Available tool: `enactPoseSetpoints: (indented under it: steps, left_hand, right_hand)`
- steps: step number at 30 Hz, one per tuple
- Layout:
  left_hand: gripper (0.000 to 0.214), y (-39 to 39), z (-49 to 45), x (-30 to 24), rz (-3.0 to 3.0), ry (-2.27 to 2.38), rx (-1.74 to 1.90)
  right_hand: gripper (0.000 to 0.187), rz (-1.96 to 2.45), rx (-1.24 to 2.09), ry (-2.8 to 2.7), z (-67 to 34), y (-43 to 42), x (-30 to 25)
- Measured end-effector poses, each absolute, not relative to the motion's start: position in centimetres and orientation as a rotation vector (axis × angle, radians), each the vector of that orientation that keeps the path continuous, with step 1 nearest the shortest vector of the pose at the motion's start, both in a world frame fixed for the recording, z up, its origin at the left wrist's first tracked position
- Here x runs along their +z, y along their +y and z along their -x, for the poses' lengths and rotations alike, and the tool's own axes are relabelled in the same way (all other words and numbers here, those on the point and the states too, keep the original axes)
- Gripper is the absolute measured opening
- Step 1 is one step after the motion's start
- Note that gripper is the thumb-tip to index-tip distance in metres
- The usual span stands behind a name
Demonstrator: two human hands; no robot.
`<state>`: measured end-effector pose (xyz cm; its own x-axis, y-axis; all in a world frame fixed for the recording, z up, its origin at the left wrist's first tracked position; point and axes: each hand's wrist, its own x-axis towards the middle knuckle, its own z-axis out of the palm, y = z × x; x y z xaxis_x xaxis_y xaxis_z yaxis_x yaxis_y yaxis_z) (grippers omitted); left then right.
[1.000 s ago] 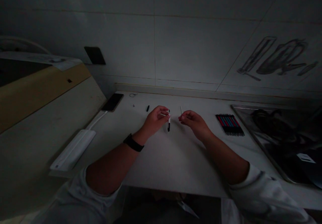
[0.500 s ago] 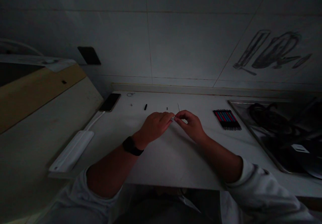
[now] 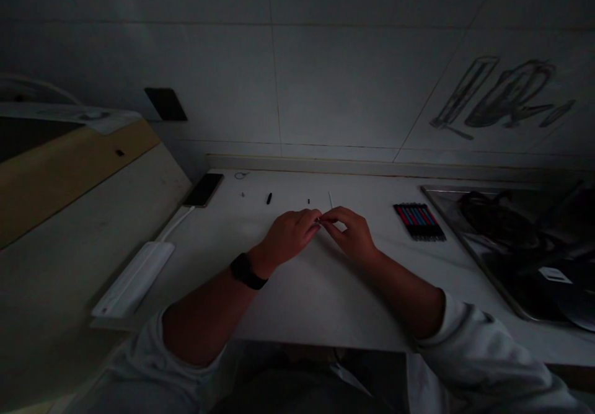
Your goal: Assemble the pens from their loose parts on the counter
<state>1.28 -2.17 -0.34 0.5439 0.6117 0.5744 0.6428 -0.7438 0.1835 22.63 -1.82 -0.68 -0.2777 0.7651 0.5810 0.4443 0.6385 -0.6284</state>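
My left hand (image 3: 289,235), with a black watch (image 3: 248,271) on its wrist, and my right hand (image 3: 352,233) meet fingertip to fingertip above the white countertop (image 3: 307,290). Both are closed in a pinch around a small pale pen part that is mostly hidden between the fingers. Just behind them on the counter lie a thin white refill (image 3: 330,199), a tiny dark piece (image 3: 308,201) and a small black cap (image 3: 269,198).
A row of red and blue pens (image 3: 419,220) lies to the right. Further right is a steel sink (image 3: 520,246) with dark items. A phone (image 3: 203,189) and a white power strip (image 3: 134,279) sit at the left; a tiled wall is behind.
A second ago my left hand held a pen upright, apart from my right hand. The hands have come together and lowered, and the pen is now hidden in the left hand.
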Motion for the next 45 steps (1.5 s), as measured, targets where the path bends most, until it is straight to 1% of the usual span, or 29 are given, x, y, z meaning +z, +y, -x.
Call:
enactPoseSetpoints:
  steps: [10,14,18,19,22,24,30,33,36,40,42,45]
  left_hand:
    - [0.023,-2.0,-1.3,-0.4,2.752,-1.168,-1.044]
    - [0.023,-2.1,-1.1,0.1,2.722,-1.172,-1.079]
    - [0.018,-2.3,-1.2,0.6,2.715,-1.077,-1.184]
    - [0.016,-2.3,-1.2,0.6,2.725,-1.052,-1.222]
    - [0.012,-2.4,-1.2,0.5,2.746,-1.030,-1.323]
    - [0.011,-2.4,-1.2,0.5,2.738,-1.049,-1.365]
    - [0.021,-1.7,-0.4,1.0,2.652,-1.156,-1.415]
    - [0.019,0.1,1.5,1.2,2.481,-1.279,-1.467]
    - [0.026,2.6,4.6,1.0,2.278,-1.536,-1.362]
    - [0.040,5.0,8.9,-0.2,2.037,-1.897,-0.898]
    - [0.046,5.6,10.1,-1.1,1.968,-2.038,-0.691]
    - [0.047,6.2,10.9,-2.4,1.945,-2.152,-0.535]
  right_hand:
    - [0.015,0.897,0.424,-1.933,-22.6,-2.0,-0.4]
    - [0.023,0.980,0.479,-1.856,-22.7,-1.7,-1.0]
    - [0.033,1.010,0.634,-1.957,-22.6,-1.1,-2.1]
    - [0.032,0.998,0.649,-1.992,-22.6,-1.0,-2.2]
    - [0.018,0.959,0.646,-2.026,-22.5,-0.9,-2.3]
    - [0.015,0.944,0.655,-2.014,-22.5,-1.0,-2.1]
    - [0.018,1.015,0.748,-1.874,-22.7,-0.7,-2.1]
    - [0.024,1.052,0.776,-1.842,-23.0,-0.5,-2.1]
    - [0.026,1.026,0.579,-2.063,-23.5,-0.7,-1.4]
    - [0.029,0.938,0.319,-2.524,-23.9,-1.4,0.0]
    - [0.030,0.899,0.281,-2.683,-24.0,-1.7,0.5]
    - [0.027,0.873,0.314,-2.808,-24.0,-1.8,0.6]
